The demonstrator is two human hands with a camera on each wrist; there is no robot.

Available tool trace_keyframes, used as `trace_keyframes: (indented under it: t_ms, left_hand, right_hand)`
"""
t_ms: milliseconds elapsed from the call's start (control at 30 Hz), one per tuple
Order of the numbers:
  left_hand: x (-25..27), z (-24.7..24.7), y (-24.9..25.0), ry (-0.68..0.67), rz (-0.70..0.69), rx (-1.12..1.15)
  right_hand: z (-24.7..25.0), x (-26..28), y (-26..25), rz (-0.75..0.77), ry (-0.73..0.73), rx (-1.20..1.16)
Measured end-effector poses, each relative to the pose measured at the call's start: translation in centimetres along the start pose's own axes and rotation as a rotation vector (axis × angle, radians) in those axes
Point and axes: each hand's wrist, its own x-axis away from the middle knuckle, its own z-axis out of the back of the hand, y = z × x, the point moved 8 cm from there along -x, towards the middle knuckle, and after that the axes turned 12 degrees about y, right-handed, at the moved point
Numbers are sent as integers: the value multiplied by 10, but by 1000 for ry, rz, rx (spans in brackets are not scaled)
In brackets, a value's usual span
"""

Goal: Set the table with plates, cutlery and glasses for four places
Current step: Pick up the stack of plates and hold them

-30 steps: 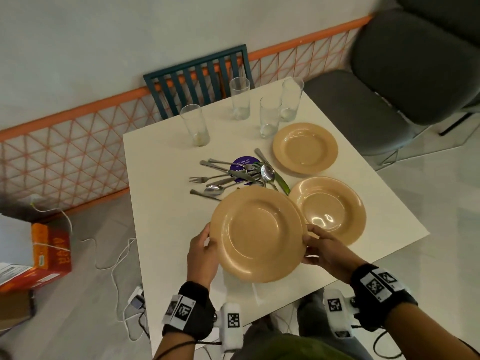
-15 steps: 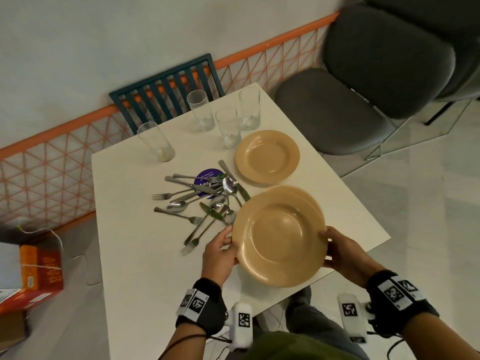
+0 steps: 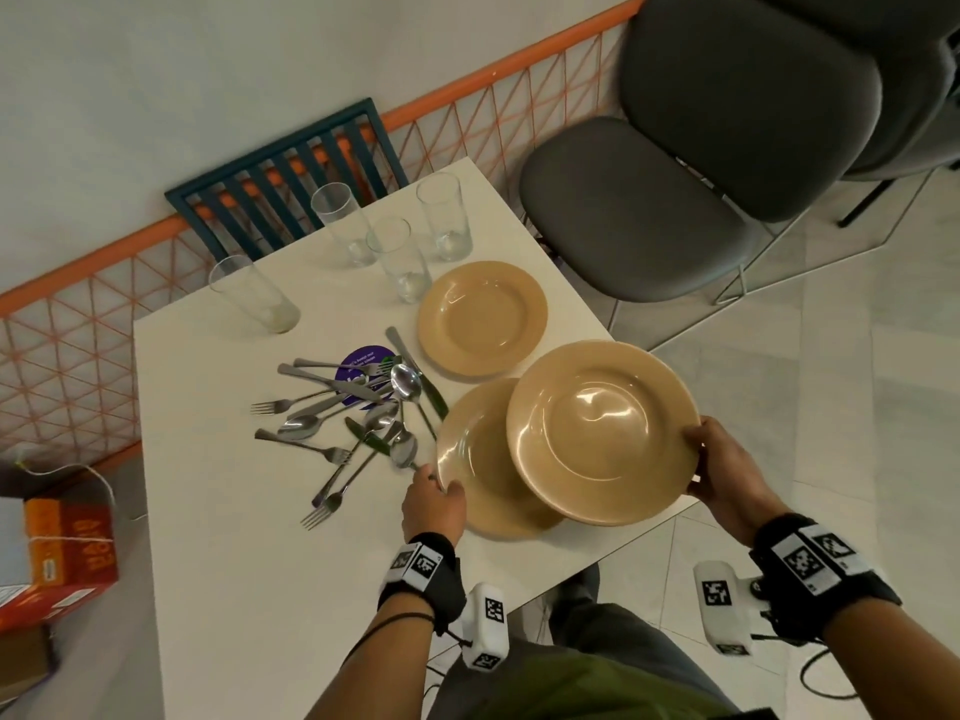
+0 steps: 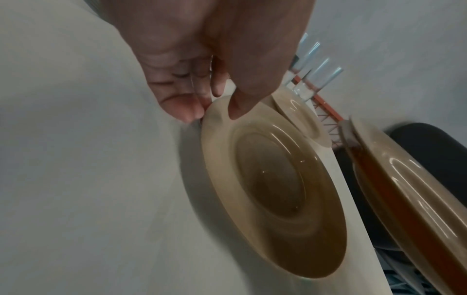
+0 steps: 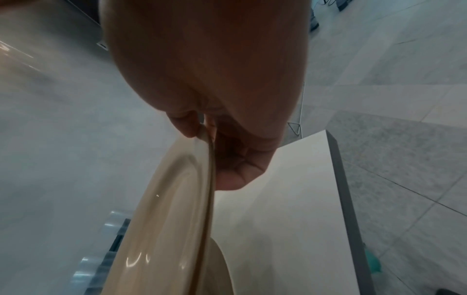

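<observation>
A raised plate (image 3: 602, 431) is gripped at its right rim by the right hand (image 3: 727, 472), the thumb on top and the fingers curled beneath, and is carried clear of the table (image 3: 218, 537) above its right near corner. A lower plate (image 3: 475, 459), lying on the table and partly covered by the raised one, is pinched at its left rim by the left hand (image 3: 434, 506), thumb above and fingertips at the edge. A third plate (image 3: 482, 318) lies farther back, apart from both. Loose cutlery (image 3: 353, 407) is heaped just left of the lower plate; four glasses (image 3: 397, 259) stand near the far edge. Half a second earlier one plate was held between both hands, directly over the lower one; it has since been shifted rightward, and the left hand has passed to the lower plate.
</observation>
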Motion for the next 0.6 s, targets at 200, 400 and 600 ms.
trace_keyframes:
  t_ms: [200,400,600]
  left_hand:
    - [-5,1,0,-37,46,106]
    - [-13,53,-11,-94,81,438]
    - [-30,155,-19,161,-45,566]
  right_hand:
    - [12,-5,-9,3,85,-18]
    - [4,-1,-19,34,98,1]
    - [-21,8,-35,142,67,65]
